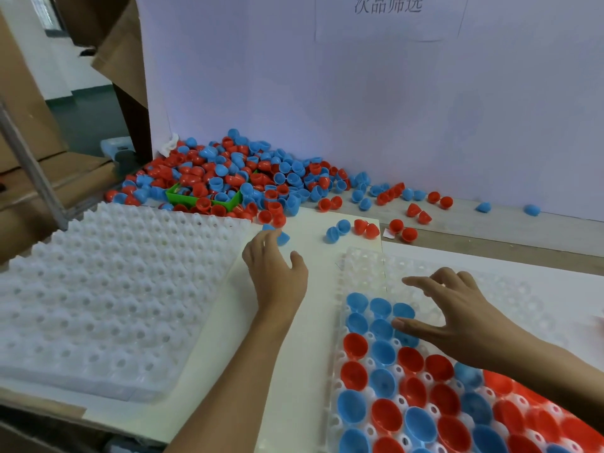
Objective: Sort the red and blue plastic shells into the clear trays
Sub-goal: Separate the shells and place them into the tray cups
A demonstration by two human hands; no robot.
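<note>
The left hand (277,273), grip apart, is reaching for a loose blue plastic half-shell (283,237) while the right hand (457,317), fingers spread, is steadying the clear dimpled tray (362,266); seating it open-side-up looks best.

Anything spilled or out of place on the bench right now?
Yes: the shell pile nearly buries the green bin, and loose shells have strayed right along the white backboard.

Bare white board (307,230) strip between stacked trays (108,289) at table's left edge and clear tray (362,266) on right, wide open. Back-left corner jammed: shell pile (235,178) burying green bin (202,199). Few strays (338,230) along board's far edge.
</note>
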